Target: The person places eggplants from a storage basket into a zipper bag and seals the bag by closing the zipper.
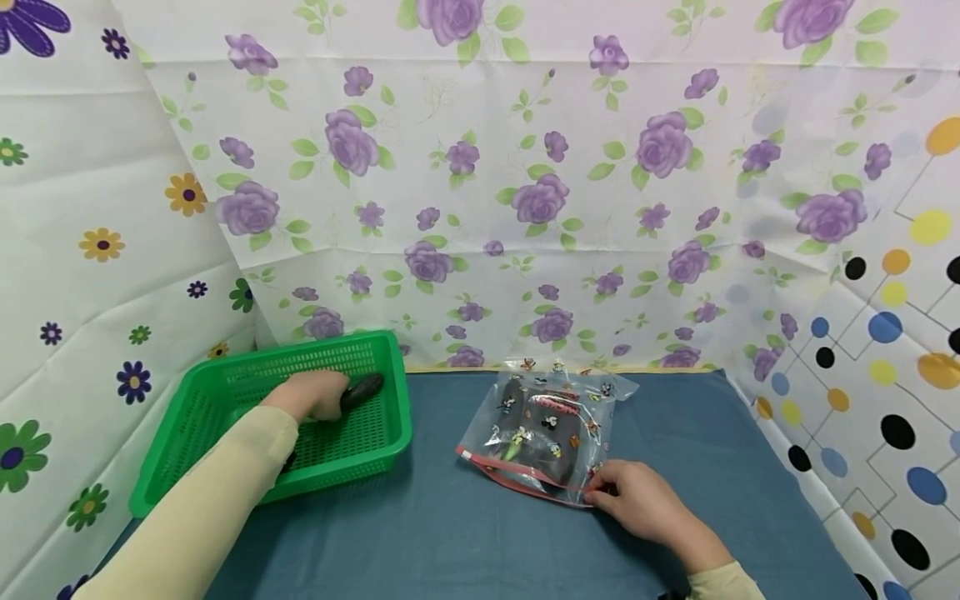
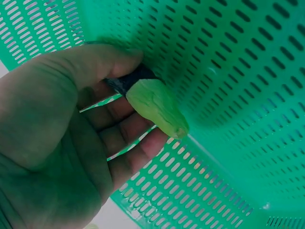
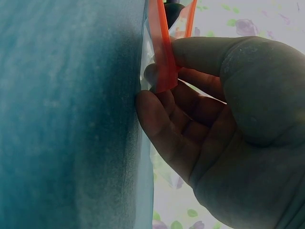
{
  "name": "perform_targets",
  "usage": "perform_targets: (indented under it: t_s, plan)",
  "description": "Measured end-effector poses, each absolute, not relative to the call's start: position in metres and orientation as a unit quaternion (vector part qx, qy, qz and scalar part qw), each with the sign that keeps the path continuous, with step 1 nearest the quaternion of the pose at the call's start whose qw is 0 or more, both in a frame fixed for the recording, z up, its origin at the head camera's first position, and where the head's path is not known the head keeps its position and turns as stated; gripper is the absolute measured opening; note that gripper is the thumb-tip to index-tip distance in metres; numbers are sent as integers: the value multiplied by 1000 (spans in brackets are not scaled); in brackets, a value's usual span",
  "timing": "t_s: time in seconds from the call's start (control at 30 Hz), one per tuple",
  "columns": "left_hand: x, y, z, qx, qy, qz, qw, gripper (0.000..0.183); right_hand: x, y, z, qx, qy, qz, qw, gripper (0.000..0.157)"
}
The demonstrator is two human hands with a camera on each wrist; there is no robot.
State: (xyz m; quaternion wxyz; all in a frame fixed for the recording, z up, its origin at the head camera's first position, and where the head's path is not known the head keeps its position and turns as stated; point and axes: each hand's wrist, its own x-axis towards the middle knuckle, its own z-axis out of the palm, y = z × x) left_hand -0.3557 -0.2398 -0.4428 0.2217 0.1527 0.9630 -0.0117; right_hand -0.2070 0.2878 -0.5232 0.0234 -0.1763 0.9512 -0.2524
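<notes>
My left hand (image 1: 313, 395) reaches into the green plastic basket (image 1: 403, 408) and grips a dark eggplant (image 1: 364, 391) between thumb and fingers. In the left wrist view the green stem cap (image 2: 157, 107) of the eggplant points away from the palm. To the right, a clear zip bag (image 1: 491, 429) with cartoon prints and a red zip edge lies on the table, with dark items and a green tip inside. At its near right corner, my right hand (image 1: 641, 500) pinches the red zip strip (image 3: 164, 57) between thumb and fingers; the strip's sides stand apart there.
Another dark piece (image 1: 289, 461) shows in the basket beside my left sleeve (image 1: 217, 492), partly hidden. A blue cloth (image 1: 420, 550) covers the table. Patterned sheets (image 1: 480, 208) rise along the back and both sides.
</notes>
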Motion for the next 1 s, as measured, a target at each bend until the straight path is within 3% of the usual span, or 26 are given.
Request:
perform_targets:
  t_s: [0.33,0.73,0.93,1.0]
  plan:
    - [-352,-239,-434,161,963,24,214,3,-206,288,-523,-172,951,-255,21,10]
    - [-347,-241,-424,171,960,90,205,16,-207,287,-523,-173,953,-247,20,10]
    - [-344,-243,-421,187,959,102,188,31,-207,287,-524,-175,951,-254,21,9]
    - [-344,-243,-419,191,958,109,185,27,-207,288,-524,-173,951,-254,23,9]
